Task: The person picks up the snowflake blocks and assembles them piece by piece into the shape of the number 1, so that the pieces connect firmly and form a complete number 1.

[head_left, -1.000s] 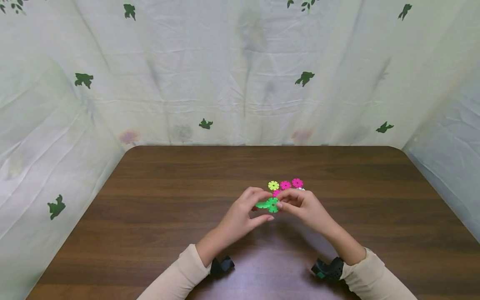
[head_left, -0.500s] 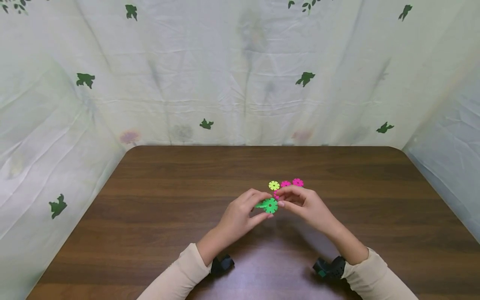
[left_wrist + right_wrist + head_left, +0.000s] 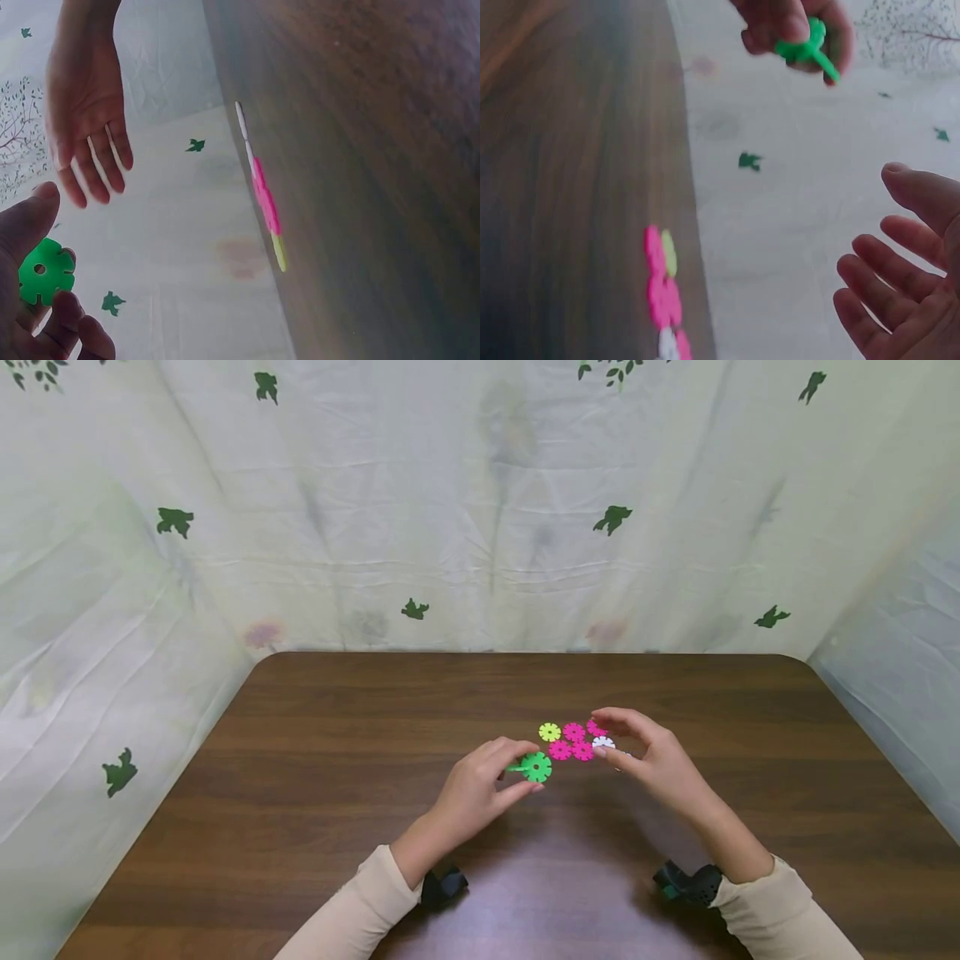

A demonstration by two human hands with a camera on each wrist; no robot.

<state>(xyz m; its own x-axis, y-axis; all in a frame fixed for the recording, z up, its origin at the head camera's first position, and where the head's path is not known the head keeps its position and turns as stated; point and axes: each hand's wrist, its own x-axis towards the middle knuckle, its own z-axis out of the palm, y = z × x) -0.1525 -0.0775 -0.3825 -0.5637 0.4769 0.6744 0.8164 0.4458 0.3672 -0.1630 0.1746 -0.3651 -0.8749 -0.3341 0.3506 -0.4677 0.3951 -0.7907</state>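
Observation:
Joined green notched discs [image 3: 537,767], flower-shaped, are pinched in my left hand [image 3: 477,783] above the table. In the right wrist view, two of these green discs [image 3: 802,48] look slotted together at an angle. My right hand [image 3: 663,766] hovers to the right, fingers spread and holding nothing, as the right wrist view confirms. Loose discs lie on the table between and behind the hands: a yellow disc [image 3: 550,732], several pink discs [image 3: 573,732] and a white disc [image 3: 603,742]. My right fingers partly hide those at the right end.
A dark brown wooden table [image 3: 337,710] spreads out under the hands. Behind it and at both sides hangs a pale cloth [image 3: 480,527] printed with green birds. Black wrist cameras [image 3: 444,887] sit at both cuffs.
My right hand has drawn away from the green discs to the right, uncovering the pink and white discs. My left hand has stayed nearly in place, still holding the green discs.

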